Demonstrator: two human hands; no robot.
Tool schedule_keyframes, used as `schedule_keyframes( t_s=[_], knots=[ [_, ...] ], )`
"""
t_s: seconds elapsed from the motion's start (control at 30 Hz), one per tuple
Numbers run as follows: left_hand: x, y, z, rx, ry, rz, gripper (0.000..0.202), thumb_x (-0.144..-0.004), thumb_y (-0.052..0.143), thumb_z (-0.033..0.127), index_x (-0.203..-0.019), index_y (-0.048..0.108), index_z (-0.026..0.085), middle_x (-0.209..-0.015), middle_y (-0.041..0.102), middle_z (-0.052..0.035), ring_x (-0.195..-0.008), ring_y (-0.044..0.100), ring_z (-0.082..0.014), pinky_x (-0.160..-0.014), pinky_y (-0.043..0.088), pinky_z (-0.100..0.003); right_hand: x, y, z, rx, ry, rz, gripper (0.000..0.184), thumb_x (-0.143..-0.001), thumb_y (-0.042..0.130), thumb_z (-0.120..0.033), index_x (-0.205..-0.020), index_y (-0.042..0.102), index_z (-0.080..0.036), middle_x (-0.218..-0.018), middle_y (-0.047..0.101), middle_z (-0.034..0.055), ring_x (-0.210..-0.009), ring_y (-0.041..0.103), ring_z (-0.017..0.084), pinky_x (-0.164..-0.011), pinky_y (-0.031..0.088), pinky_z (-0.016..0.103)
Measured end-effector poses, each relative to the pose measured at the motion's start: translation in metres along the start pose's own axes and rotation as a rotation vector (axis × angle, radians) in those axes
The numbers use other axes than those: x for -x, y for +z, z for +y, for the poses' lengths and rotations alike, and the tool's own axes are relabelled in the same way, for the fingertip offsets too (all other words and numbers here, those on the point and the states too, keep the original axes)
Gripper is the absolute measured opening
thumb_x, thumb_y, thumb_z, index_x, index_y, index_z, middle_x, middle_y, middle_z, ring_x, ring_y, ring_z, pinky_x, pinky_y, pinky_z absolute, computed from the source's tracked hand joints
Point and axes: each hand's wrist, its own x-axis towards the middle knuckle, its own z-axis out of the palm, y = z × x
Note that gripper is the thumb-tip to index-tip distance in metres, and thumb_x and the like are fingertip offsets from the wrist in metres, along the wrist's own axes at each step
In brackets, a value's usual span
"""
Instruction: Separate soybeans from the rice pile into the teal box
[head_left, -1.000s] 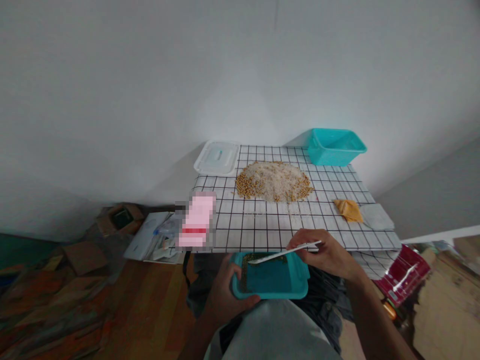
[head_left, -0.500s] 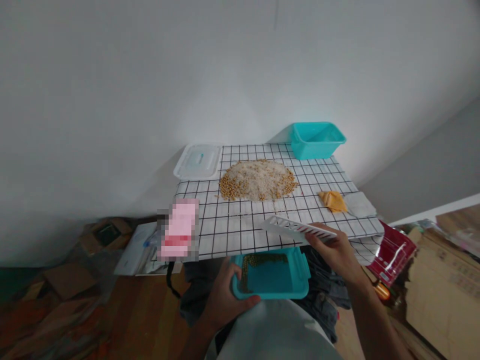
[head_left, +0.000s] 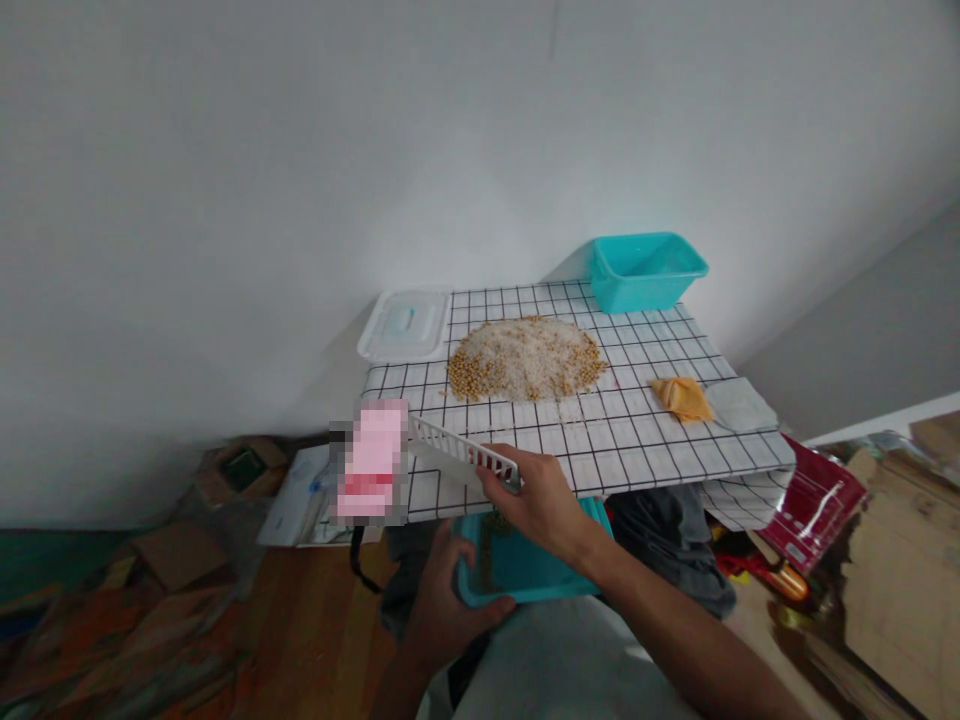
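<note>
My left hand [head_left: 448,600] is closed on the left end of a turquoise plastic bin [head_left: 540,590], thumb along its near rim. The bin is held at my lap, just below the table's front edge. Small greenish grains [head_left: 486,560] lie inside along its left and far sides. Above it, my right hand [head_left: 544,500] grips the right end of a white slotted plastic panel [head_left: 450,450], tilted and reaching left over the table's front edge. My right forearm and hand cover part of the bin. Farther back on the table spreads a heap of white rice and yellow beans [head_left: 529,358].
On the checked tablecloth [head_left: 637,440] stand another turquoise bin [head_left: 649,275] at back right and a clear lid [head_left: 405,325] at back left. A yellow cloth [head_left: 684,398] and white cloth [head_left: 742,403] lie right. A blurred pink item [head_left: 373,455] sits front left.
My right hand has swung left with the slotted panel, from the table's right front to over the bin's far left side. My left hand still holds the bin. The view has shifted slightly.
</note>
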Motion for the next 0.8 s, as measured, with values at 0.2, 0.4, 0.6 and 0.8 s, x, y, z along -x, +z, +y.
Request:
schedule_keyframes(
  t_s=[0.2, 0.4, 0.6, 0.8],
  knots=[
    [0.003, -0.004, -0.007, -0.084, -0.023, 0.016, 0.046, -0.066, 0.082, 0.043, -0.088, 0.047, 0.024, -0.125, 0.055, -0.0106, -0.116, 0.057, -0.0321, -0.091, 0.049, -0.038, 0.0, 0.004, 0.011, 0.076, 0.093, 0.14, 0.025, -0.097, 0.054, -0.034, -0.113, 0.07, -0.025, -0.078, 0.071, 0.0015, -0.064, 0.066, 0.018, -0.061, 0.048, 0.027],
    [0.001, -0.002, -0.007, -0.089, 0.008, 0.036, 0.044, -0.068, 0.081, 0.044, -0.086, 0.047, 0.024, -0.121, 0.057, -0.0109, -0.114, 0.058, -0.0311, -0.09, 0.05, -0.036, 0.01, -0.011, 0.019, 0.13, 0.179, 0.285, 0.025, -0.095, 0.056, -0.036, -0.11, 0.072, -0.023, -0.071, 0.07, 0.0008, -0.057, 0.066, 0.016, -0.056, 0.045, 0.024],
    [0.003, 0.002, -0.01, -0.083, 0.013, 0.046, 0.045, -0.069, 0.081, 0.043, -0.088, 0.046, 0.024, -0.131, 0.053, -0.0131, -0.121, 0.056, -0.0313, -0.094, 0.048, -0.037, 0.012, -0.043, 0.026, 0.189, 0.228, 0.358, 0.026, -0.095, 0.058, -0.037, -0.107, 0.073, -0.021, -0.071, 0.07, -0.0004, -0.059, 0.065, 0.015, -0.057, 0.045, 0.022],
    [0.003, 0.003, -0.004, -0.059, 0.01, 0.072, 0.044, -0.067, 0.082, 0.04, -0.086, 0.046, 0.024, -0.134, 0.053, -0.0144, -0.128, 0.054, -0.0347, -0.096, 0.048, -0.04, 0.01, -0.076, 0.031, 0.137, 0.259, 0.33, 0.029, -0.095, 0.059, -0.042, -0.104, 0.073, -0.018, -0.073, 0.07, -0.0001, -0.061, 0.061, 0.014, -0.055, 0.043, 0.022]
  ],
)
